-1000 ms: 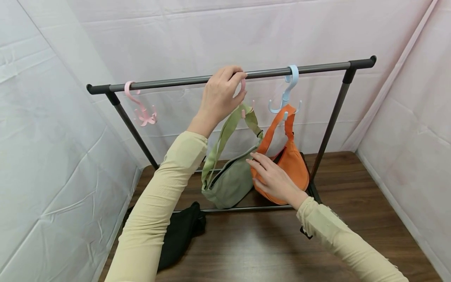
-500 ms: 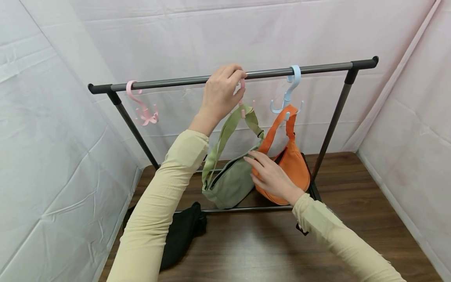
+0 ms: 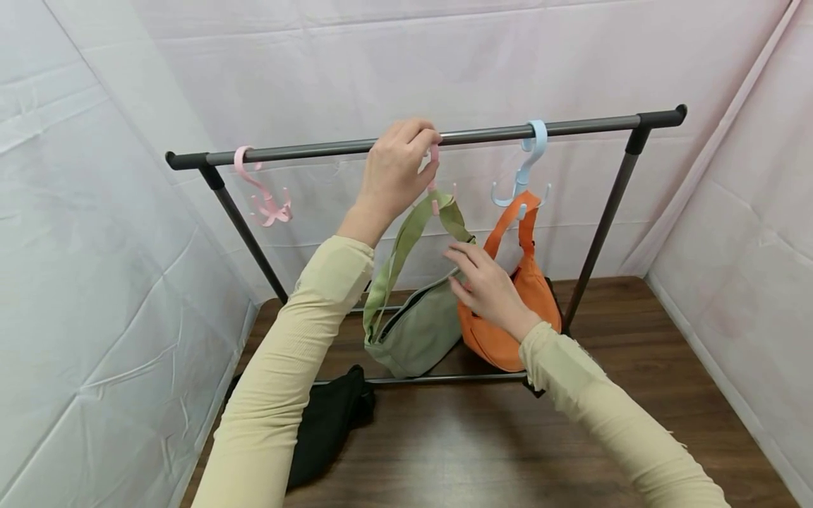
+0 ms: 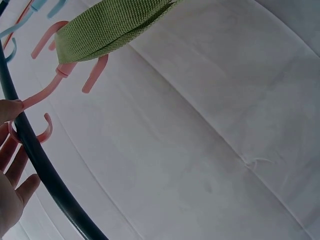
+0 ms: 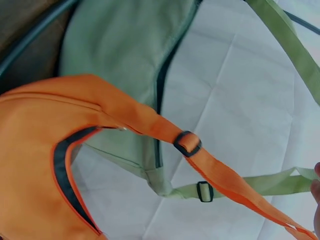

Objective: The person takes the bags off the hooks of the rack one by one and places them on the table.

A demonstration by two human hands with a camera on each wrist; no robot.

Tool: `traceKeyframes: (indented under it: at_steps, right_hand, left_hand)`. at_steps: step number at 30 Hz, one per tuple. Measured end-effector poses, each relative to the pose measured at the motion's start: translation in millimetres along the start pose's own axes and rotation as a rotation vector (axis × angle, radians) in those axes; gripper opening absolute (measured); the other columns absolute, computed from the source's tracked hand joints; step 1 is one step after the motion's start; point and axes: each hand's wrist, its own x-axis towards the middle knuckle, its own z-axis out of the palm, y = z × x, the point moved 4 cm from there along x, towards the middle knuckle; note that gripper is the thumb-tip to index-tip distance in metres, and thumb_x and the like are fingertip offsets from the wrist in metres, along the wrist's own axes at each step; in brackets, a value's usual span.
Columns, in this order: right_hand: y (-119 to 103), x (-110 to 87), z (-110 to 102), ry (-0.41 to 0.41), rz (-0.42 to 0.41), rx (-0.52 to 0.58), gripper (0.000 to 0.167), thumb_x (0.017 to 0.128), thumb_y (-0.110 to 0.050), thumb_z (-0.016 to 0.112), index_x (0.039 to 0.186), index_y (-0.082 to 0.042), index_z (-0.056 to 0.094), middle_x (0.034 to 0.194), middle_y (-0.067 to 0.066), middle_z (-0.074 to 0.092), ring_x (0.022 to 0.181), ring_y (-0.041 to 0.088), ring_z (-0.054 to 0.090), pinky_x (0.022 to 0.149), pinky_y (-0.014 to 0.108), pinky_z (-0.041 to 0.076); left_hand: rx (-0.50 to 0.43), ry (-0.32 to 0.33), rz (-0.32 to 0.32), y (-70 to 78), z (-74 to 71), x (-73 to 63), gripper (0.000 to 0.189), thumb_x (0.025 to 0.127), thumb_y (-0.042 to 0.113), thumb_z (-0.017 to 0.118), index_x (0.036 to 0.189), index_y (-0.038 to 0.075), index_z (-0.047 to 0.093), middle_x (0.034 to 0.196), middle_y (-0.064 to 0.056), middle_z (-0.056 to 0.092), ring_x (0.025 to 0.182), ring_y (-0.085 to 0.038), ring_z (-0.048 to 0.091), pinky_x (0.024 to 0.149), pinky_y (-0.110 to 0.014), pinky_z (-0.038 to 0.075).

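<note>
High on the rack's rail [image 3: 317,149], my left hand [image 3: 396,166] pinches a pink multi-prong hook [image 3: 435,206] between thumb and fingers. The left wrist view shows the thumb on the hook's stem [image 4: 45,94], right at the rail. From this hook hangs a sage-green shoulder bag [image 3: 422,339] by its light green strap [image 3: 406,243]. My right hand [image 3: 492,286], fingers loosely bent, hovers by the green bag's upper right end and overlaps the orange bag [image 3: 502,344]. In the right wrist view, only fingertips [image 5: 316,187] show, right at the green strap.
A light blue hook [image 3: 538,144] to the right carries the orange bag's strap. Another pink hook [image 3: 272,210] hangs bare at the rail's left. A black cloth item [image 3: 324,430] lies on the wooden surface [image 3: 457,451] at lower left. White cloth walls [image 3: 356,77] surround the rack.
My right hand has risen from the front of the orange bag to the green bag's upper right end. My left hand stays on the pink hook.
</note>
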Motion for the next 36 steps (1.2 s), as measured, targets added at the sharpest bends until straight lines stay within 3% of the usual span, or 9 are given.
traceKeyframes:
  at_steps: [4, 12, 17, 22, 36]
  right_hand:
    - [13.0, 16.2, -5.5, 0.076, 0.072, 0.035, 0.037, 0.079, -0.002, 0.064, 0.115, 0.003, 0.055, 0.117, 0.020, 0.052, 0.106, 0.031, 0.051, 0.085, 0.039, 0.046]
    - [38.7, 45.6, -15.5, 0.232, 0.343, 0.179, 0.038, 0.081, -0.002, 0.062, 0.116, 0.007, 0.050, 0.111, 0.022, 0.055, 0.104, 0.032, 0.052, 0.087, 0.042, 0.044]
    - [46.8, 57.7, -16.9, 0.195, 0.467, 0.243, 0.039, 0.082, -0.006, 0.061, 0.119, 0.004, 0.049, 0.114, 0.018, 0.052, 0.107, 0.029, 0.051, 0.091, 0.037, 0.044]
    - [49.2, 63.7, -14.0, 0.148, 0.503, 0.282, 0.037, 0.084, -0.010, 0.059, 0.118, 0.001, 0.052, 0.114, 0.016, 0.053, 0.106, 0.027, 0.052, 0.091, 0.035, 0.044]
    - [51.3, 63.8, -11.7, 0.207, 0.565, 0.363, 0.011, 0.086, -0.005, 0.054, 0.095, 0.000, 0.058, 0.090, 0.014, 0.061, 0.084, 0.023, 0.061, 0.079, 0.034, 0.051]
  left_hand:
    - [-0.007, 0.003, 0.000, 0.3, 0.5, 0.4, 0.015, 0.088, 0.008, 0.052, 0.093, 0.001, 0.065, 0.100, -0.009, 0.060, 0.088, -0.023, 0.056, 0.077, -0.029, 0.046]
    - [-0.020, 0.007, -0.003, 1.8, 0.5, 1.7, 0.014, 0.087, 0.007, 0.053, 0.093, 0.001, 0.065, 0.100, -0.008, 0.061, 0.088, -0.023, 0.057, 0.077, -0.029, 0.047]
    - [-0.023, 0.007, -0.002, 3.1, -0.4, 2.0, 0.015, 0.087, 0.006, 0.052, 0.092, 0.001, 0.065, 0.100, -0.008, 0.061, 0.087, -0.024, 0.057, 0.077, -0.029, 0.047]
    - [-0.039, 0.005, -0.002, 4.6, -0.8, 2.3, 0.014, 0.085, 0.005, 0.053, 0.092, 0.001, 0.065, 0.100, -0.009, 0.061, 0.088, -0.024, 0.057, 0.078, -0.029, 0.046]
    - [-0.048, 0.012, -0.005, 9.1, 0.2, 3.9, 0.013, 0.085, 0.004, 0.053, 0.091, 0.001, 0.065, 0.099, -0.008, 0.061, 0.087, -0.023, 0.056, 0.077, -0.028, 0.047]
